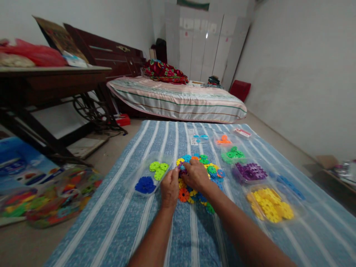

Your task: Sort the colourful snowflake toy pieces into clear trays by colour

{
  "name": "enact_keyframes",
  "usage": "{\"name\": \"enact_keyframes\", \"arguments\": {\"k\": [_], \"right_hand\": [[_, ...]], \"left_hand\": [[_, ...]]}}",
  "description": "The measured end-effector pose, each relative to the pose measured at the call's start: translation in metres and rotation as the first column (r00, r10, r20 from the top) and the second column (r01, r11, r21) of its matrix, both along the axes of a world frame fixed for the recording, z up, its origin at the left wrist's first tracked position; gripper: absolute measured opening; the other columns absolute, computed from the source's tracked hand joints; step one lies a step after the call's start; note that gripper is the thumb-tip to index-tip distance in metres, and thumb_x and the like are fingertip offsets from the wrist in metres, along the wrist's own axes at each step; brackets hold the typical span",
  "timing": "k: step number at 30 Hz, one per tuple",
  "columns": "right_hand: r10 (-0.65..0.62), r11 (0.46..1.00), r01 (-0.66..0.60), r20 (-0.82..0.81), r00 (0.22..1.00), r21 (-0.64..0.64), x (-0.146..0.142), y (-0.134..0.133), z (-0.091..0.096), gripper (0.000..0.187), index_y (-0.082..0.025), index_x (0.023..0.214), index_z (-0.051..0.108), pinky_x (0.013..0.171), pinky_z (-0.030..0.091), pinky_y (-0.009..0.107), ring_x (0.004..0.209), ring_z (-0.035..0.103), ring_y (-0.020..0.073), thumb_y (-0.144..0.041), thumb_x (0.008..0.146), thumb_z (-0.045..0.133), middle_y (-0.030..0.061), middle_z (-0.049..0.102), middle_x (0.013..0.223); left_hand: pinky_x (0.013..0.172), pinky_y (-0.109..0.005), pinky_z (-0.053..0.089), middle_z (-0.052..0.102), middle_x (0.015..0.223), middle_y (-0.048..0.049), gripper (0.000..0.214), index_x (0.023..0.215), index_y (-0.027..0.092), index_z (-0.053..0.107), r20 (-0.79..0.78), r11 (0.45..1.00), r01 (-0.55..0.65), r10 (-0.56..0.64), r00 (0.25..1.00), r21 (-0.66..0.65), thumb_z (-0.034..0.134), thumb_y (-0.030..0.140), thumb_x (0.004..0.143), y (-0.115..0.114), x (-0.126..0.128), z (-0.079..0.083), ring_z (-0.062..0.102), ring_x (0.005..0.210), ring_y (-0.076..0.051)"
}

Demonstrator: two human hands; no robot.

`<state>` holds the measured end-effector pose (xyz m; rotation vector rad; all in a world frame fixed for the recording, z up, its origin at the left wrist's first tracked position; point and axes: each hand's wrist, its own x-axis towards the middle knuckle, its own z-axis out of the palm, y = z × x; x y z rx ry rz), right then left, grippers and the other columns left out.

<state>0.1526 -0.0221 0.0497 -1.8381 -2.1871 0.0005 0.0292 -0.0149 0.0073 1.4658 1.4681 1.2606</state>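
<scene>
A mixed pile of notched plastic discs lies in the middle of the striped cloth, in orange, yellow, green, blue and other colours. My left hand is at the pile's left edge, its fingers closed at a small purple disc. Just to the right, my right hand reaches over the pile with bent fingers. Its fingertips meet the same purple spot, and what they pinch is partly hidden. Left of the hands, a clear tray holds lime-green discs and dark blue discs.
Along the right stand clear containers with yellow discs, purple discs, green discs and orange discs. Blue pieces lie beside them. Bags of colourful pieces sit on the floor at left. A bed stands beyond.
</scene>
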Motion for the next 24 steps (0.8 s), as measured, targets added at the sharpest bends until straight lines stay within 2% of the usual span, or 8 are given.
{"name": "enact_keyframes", "arguments": {"k": [2, 6, 10, 13, 16, 19, 22, 24], "right_hand": [[-0.029, 0.999, 0.029, 0.002, 1.0, -0.031, -0.003, 0.007, -0.004, 0.029, -0.019, 0.111, 0.065, 0.081, 0.042, 0.035, 0.1, 0.057, 0.0259, -0.034, 0.087, 0.06, 0.0121, 0.065, 0.105], [-0.053, 0.998, 0.054, 0.006, 0.999, -0.037, 0.001, 0.006, -0.011, 0.022, -0.017, 0.094, 0.068, 0.082, 0.04, 0.033, 0.098, 0.058, 0.0237, -0.034, 0.091, 0.055, 0.0111, 0.066, 0.098], [-0.029, 0.997, 0.033, -0.068, 0.997, 0.062, 0.017, -0.01, -0.014, 0.016, -0.019, 0.09, 0.069, 0.081, 0.041, 0.032, 0.094, 0.059, 0.0222, -0.031, 0.088, 0.059, 0.0086, 0.067, 0.094], [-0.011, 0.978, 0.047, -0.175, 0.985, 0.203, 0.038, -0.028, -0.013, 0.016, -0.02, 0.092, 0.069, 0.081, 0.043, 0.032, 0.091, 0.06, 0.0213, -0.031, 0.088, 0.059, 0.0078, 0.068, 0.093], [-0.035, 0.918, 0.139, -0.274, 0.961, 0.371, 0.069, -0.05, -0.005, 0.021, -0.02, 0.096, 0.069, 0.084, 0.046, 0.034, 0.092, 0.062, 0.0217, -0.035, 0.09, 0.057, 0.0088, 0.069, 0.096], [-0.123, 0.836, 0.256, -0.288, 0.95, 0.486, 0.111, -0.073, 0.009, 0.027, -0.018, 0.098, 0.069, 0.087, 0.047, 0.037, 0.095, 0.062, 0.0239, -0.04, 0.09, 0.056, 0.0109, 0.069, 0.099], [-0.304, 0.747, 0.38, -0.227, 0.925, 0.545, 0.155, -0.093, 0.021, 0.035, -0.015, 0.096, 0.069, 0.084, 0.048, 0.039, 0.091, 0.063, 0.0257, -0.046, 0.09, 0.053, 0.0139, 0.069, 0.097], [-0.464, 0.692, 0.468, -0.158, 0.872, 0.55, 0.176, -0.105, 0.023, 0.04, -0.014, 0.095, 0.07, 0.081, 0.048, 0.042, 0.089, 0.062, 0.0285, -0.048, 0.09, 0.051, 0.0161, 0.069, 0.094]], "left_hand": [[0.074, -0.027, 0.049, 0.065, 0.069, -0.0012, 0.04, 0.07, 0.021, 0.061, 0.0, 1.0, -0.008, 0.008, 1.0, 0.004, 0.041, 0.051, 0.087, -0.001, 0.001, 0.001, 0.062, 0.078, -0.019], [0.073, -0.028, 0.049, 0.067, 0.074, -0.0019, 0.041, 0.073, 0.021, 0.063, -0.005, 1.0, -0.018, 0.018, 1.0, -0.004, 0.04, 0.051, 0.087, -0.003, 0.002, 0.004, 0.062, 0.078, -0.019], [0.072, -0.028, 0.048, 0.068, 0.074, -0.0019, 0.041, 0.073, 0.021, 0.063, -0.014, 0.999, -0.036, 0.036, 0.999, -0.017, 0.04, 0.053, 0.086, -0.003, 0.003, 0.004, 0.061, 0.075, -0.018], [0.072, -0.028, 0.049, 0.068, 0.075, -0.0012, 0.039, 0.076, 0.021, 0.064, -0.028, 0.999, -0.035, 0.035, 0.999, -0.014, 0.041, 0.051, 0.086, -0.002, 0.003, 0.001, 0.061, 0.075, -0.018], [0.079, -0.029, 0.049, 0.07, 0.082, -0.0015, 0.033, 0.083, 0.021, 0.065, -0.092, 0.999, -0.031, 0.033, 0.995, 0.024, 0.044, 0.046, 0.085, 0.0, 0.003, -0.002, 0.063, 0.081, -0.018], [0.085, -0.032, 0.05, 0.071, 0.09, -0.0039, 0.026, 0.087, 0.021, 0.066, -0.17, 0.996, -0.008, 0.023, 0.985, 0.086, 0.047, 0.039, 0.082, 0.003, 0.004, -0.006, 0.064, 0.089, -0.02], [0.088, -0.035, 0.05, 0.07, 0.096, -0.0076, 0.025, 0.092, 0.019, 0.065, -0.264, 0.99, 0.026, 0.012, 0.965, 0.141, 0.048, 0.033, 0.081, 0.007, 0.006, -0.012, 0.064, 0.094, -0.022], [0.094, -0.038, 0.049, 0.07, 0.104, -0.0106, 0.026, 0.095, 0.018, 0.065, -0.337, 0.981, 0.045, 0.022, 0.941, 0.188, 0.048, 0.03, 0.08, 0.009, 0.007, -0.015, 0.063, 0.101, -0.024]]}}
